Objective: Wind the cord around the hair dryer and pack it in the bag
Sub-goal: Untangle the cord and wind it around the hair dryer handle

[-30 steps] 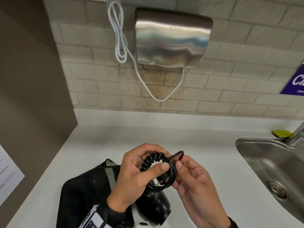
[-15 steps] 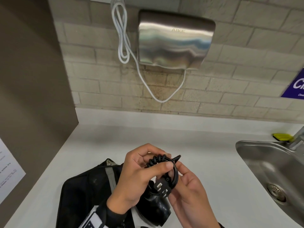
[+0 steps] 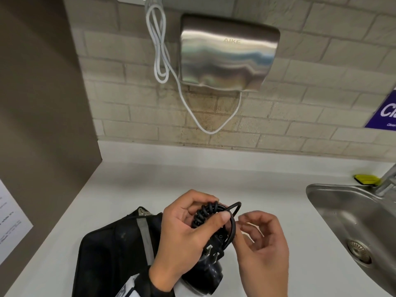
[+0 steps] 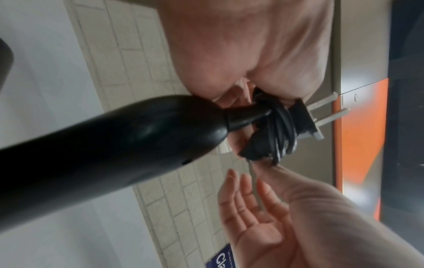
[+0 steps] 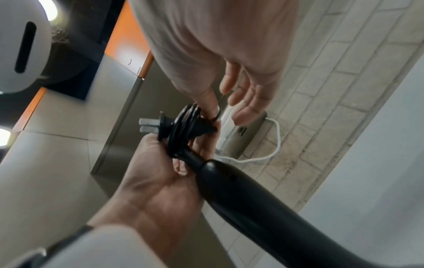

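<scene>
My left hand (image 3: 184, 232) grips the black cord (image 3: 203, 213), wound into a tight bundle at the end of the black hair dryer (image 3: 211, 275), thumb pressing the loops down. The dryer hangs below the hand over the counter. The two-pin plug (image 4: 305, 117) sticks out of the bundle. My right hand (image 3: 263, 243) hovers just right of the cord's outer loop (image 3: 233, 228), fingers relaxed and holding nothing; in the right wrist view its thumb (image 5: 211, 107) touches the cord (image 5: 183, 123). The black bag (image 3: 107, 254) lies on the counter under my left wrist.
A steel sink (image 3: 342, 211) with a tap (image 3: 387, 179) and a yellow sponge (image 3: 366, 180) sits at the right. A wall hand dryer (image 3: 227, 52) with a white cable (image 3: 160, 50) hangs above the white counter (image 3: 214, 179). A brown partition (image 3: 42, 103) closes the left side.
My right hand has let go of the cord loop it was pinching and drawn back to the right, fingers spread. The left hand keeps its grip on the bundle.
</scene>
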### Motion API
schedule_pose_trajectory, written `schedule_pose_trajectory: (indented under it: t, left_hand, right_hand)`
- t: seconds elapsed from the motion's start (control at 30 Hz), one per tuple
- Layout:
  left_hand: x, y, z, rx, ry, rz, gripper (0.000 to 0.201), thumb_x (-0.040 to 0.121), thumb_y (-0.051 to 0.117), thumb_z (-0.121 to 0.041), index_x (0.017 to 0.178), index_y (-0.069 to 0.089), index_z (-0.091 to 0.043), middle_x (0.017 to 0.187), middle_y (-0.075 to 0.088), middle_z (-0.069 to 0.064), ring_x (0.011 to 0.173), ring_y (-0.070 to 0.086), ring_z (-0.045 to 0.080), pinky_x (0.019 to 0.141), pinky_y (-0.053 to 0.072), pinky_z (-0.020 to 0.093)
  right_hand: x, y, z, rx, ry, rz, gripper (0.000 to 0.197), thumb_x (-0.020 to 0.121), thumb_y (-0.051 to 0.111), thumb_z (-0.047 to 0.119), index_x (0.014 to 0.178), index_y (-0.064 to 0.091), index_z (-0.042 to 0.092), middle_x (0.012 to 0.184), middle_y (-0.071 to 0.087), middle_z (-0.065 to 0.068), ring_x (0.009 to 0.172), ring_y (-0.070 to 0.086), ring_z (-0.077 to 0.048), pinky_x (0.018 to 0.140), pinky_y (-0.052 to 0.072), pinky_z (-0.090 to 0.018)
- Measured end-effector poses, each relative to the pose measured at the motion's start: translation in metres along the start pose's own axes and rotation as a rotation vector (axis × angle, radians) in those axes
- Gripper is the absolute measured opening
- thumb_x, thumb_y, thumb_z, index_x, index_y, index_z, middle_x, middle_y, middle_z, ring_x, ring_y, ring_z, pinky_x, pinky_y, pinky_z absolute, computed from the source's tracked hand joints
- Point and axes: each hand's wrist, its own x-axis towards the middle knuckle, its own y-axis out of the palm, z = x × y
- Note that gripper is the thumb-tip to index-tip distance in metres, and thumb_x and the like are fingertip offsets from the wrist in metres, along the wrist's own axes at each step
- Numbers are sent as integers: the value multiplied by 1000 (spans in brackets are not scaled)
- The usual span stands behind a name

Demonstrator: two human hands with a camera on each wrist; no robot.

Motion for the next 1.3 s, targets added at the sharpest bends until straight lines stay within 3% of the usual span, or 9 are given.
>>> schedule_pose_trajectory:
  t: [0.13, 0.23, 0.3, 0.4, 0.53, 0.7, 0.87, 1.07, 1.3]
  left_hand:
    - [-2, 4, 0, 4, 29, -32, 23, 67, 84, -23, 87, 73, -19, 83, 78, 8, 74, 76, 21, 66, 58, 21]
    - [-1, 4, 1, 6, 35, -63, 22, 68, 85, -17, 86, 72, -19, 80, 78, 9, 70, 76, 25, 64, 59, 24]
    - [-1, 4, 1, 8, 33, -70, 21, 69, 84, -11, 85, 72, -19, 80, 78, 9, 69, 77, 25, 64, 60, 26]
    - [0, 5, 1, 6, 26, -71, 21, 71, 84, -9, 85, 71, -18, 79, 78, 11, 66, 77, 29, 62, 61, 32]
    - [1, 4, 1, 55, 39, -90, 22, 71, 88, -17, 86, 72, -20, 79, 78, 7, 68, 77, 25, 63, 61, 28]
    - [1, 6, 5, 178, 100, -102, 21, 76, 85, -24, 90, 70, -20, 88, 79, -5, 84, 76, 13, 73, 57, 19]
    - [5, 2, 5, 95, 21, 50, 16, 88, 68, -22, 96, 55, -16, 112, 76, -6, 113, 68, 11, 95, 51, 21]
    - [5, -3, 2, 65, -56, 162, 23, 92, 61, -27, 103, 51, -9, 102, 76, 0, 102, 70, 15, 89, 53, 23]
    - [7, -11, 2, 98, -70, 272, 33, 87, 59, -44, 118, 51, -37, 105, 65, -12, 105, 62, 8, 93, 45, 16]
  right_hand:
    - [-13, 0, -11, -135, -355, 35, 41, 81, 57, -16, 83, 64, 25, 96, 69, -3, 90, 67, -30, 78, 55, -31]
    - [-19, -8, -7, -235, -525, 245, 41, 67, 56, 4, 98, 65, 29, 120, 63, -3, 110, 63, -31, 89, 51, -41]
    - [-17, -10, -1, -355, -575, 293, 40, 64, 66, 20, 104, 66, 28, 126, 60, -4, 115, 61, -22, 95, 49, -30]
    - [-16, -6, 2, -463, -621, 269, 33, 68, 72, 21, 100, 71, 26, 126, 60, 0, 116, 60, -12, 93, 47, -17]
    - [-14, -10, -1, -579, -655, 207, 29, 72, 69, 26, 100, 72, 34, 124, 58, -8, 110, 57, -23, 82, 47, -26]
    - [-15, -5, 9, -530, -713, 183, 15, 78, 68, 25, 92, 73, 29, 104, 65, 13, 94, 63, -17, 77, 47, -24]
    - [-13, -3, 20, -293, -541, 186, 17, 85, 66, 42, 90, 72, 27, 93, 72, 8, 90, 68, -20, 76, 51, -26]
    - [-10, -11, 20, 14, -222, 194, 35, 67, 79, 50, 87, 76, 22, 82, 77, -5, 77, 71, -19, 75, 54, -18]
    - [-2, -19, 19, 234, -75, 179, 55, 54, 87, 55, 86, 76, 12, 75, 74, -11, 67, 68, -26, 65, 55, -36]
